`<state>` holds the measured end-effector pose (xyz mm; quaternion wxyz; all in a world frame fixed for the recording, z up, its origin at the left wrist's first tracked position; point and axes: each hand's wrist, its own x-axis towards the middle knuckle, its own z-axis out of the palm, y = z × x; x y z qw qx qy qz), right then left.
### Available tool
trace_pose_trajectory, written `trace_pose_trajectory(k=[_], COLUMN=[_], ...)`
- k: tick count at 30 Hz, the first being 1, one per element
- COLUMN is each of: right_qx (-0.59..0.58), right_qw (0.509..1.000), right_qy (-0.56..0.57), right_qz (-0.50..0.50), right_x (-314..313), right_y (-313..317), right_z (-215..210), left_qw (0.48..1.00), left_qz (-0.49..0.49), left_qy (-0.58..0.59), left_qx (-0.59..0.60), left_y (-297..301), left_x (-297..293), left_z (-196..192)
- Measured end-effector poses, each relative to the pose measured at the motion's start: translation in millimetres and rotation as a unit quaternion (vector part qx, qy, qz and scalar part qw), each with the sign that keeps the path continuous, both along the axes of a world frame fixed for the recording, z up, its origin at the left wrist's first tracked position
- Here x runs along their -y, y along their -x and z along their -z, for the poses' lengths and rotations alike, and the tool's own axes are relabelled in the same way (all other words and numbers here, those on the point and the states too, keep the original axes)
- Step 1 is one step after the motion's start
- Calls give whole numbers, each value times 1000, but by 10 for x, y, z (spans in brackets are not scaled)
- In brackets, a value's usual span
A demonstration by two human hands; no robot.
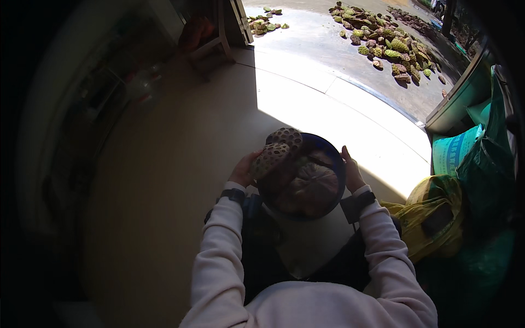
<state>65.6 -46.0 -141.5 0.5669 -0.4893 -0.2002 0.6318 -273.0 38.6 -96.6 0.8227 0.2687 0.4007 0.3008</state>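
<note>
A round dark blue basin (330, 144) is in front of me, between my two hands. Brownish lotus seed pods (313, 183) lie in it, their details dim in the shade. At its left rim is a pale lotus seed pod (272, 158) with dark holes, and a darker lotus pod (289, 138) rests just behind it. My left hand (244, 168) is closed against the outer side of the pale pod; its fingertips are partly hidden. On the opposite side, my right hand (351, 169) grips the basin's right rim, thumb side up.
Sunlit ground beyond the doorway bears a large heap of lotus pods (391, 44) and a smaller pile (266, 23). Green sacks (459, 148) and a yellow bag (432, 210) stand on my right. A wooden chair (221, 41) is at the far left, near dim shelving.
</note>
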Motion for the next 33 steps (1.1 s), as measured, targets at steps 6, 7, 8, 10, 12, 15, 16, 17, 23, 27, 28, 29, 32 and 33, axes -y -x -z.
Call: trace_pose_trajectory(k=[6,7,8,10,12,15,16,17,23,27,28,29,32,33], right_qx=[14,42,56,139,288,260,195,212,183,181,176,173,222,242], right_qw=[989,988,984,976,950,956,963,962,967,968,969,971,965,960], right_qy=[-90,-88,-97,-99,-42,-73,-67,0,103,59,49,46,38,54], right_qz=[-120,-120,-135,-138,-115,-113,-171,-175,-141,-165,-165,-156,-138,-129], right_x=[-356,-415,-481,-564,-574,-351,-234,-139,153,-29,-80,-139,-257,-277], right_y=[798,878,958,1064,1125,1068,1026,1022,883,745,729,737,816,843], right_z=[119,137,145,110,17,-167,-214,-240,-33,222,264,294,307,281], left_qw=[991,989,987,973,951,932,932,929,916,912,903,904,904,904], left_qz=[-113,-137,-154,-227,-284,-328,-330,-330,-353,-350,-382,-392,-392,-388], left_qy=[-3,-14,-30,-41,-102,-143,-149,-160,-90,-50,-32,-42,-47,-52], left_qx=[69,47,40,-14,-68,-60,-14,40,171,208,193,165,165,171], left_y=[868,984,1089,1257,1352,1381,1377,1364,1274,1142,1116,1120,1178,1194], left_x=[-30,-36,-37,3,100,340,424,478,493,303,279,253,208,183], left_z=[135,137,117,22,-107,-290,-338,-388,-566,-527,-494,-469,-365,-330])
